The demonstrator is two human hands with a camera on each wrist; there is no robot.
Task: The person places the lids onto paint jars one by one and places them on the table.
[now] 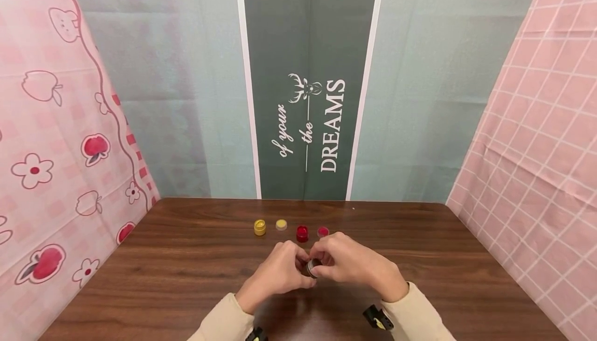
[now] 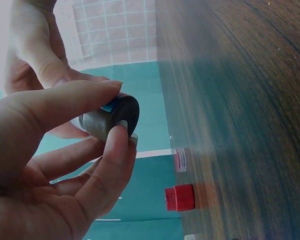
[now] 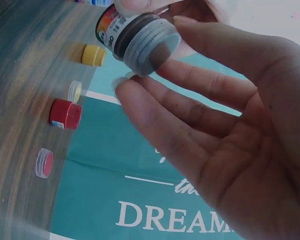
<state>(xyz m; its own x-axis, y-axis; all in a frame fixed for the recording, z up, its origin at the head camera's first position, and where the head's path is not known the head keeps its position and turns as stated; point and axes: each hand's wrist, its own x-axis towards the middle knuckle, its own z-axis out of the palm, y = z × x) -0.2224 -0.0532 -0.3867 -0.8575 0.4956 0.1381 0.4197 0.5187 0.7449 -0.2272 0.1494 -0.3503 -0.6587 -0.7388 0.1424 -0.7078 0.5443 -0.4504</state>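
Over the table's near middle, my left hand [image 1: 279, 268] grips a small dark brown paint jar [image 2: 99, 124] between thumb and fingers. The jar is tilted on its side, with a coloured label that shows in the right wrist view. Its clear ridged screw lid [image 3: 142, 47] points toward my right hand [image 1: 352, 260], whose thumb and fingertips pinch it at the rim. Just beyond the hands stands a red paint jar [image 1: 302, 235], open at the top. To its right lies a lid with red inside [image 1: 323, 232], partly behind the right hand.
Farther left on the brown wooden table [image 1: 186, 268] are an open yellow paint jar [image 1: 259, 228] and its yellow-stained lid [image 1: 281, 225]. A printed green curtain [image 1: 303, 45] hangs behind the far edge. Pink cloths [image 1: 527, 149] hang at both sides.
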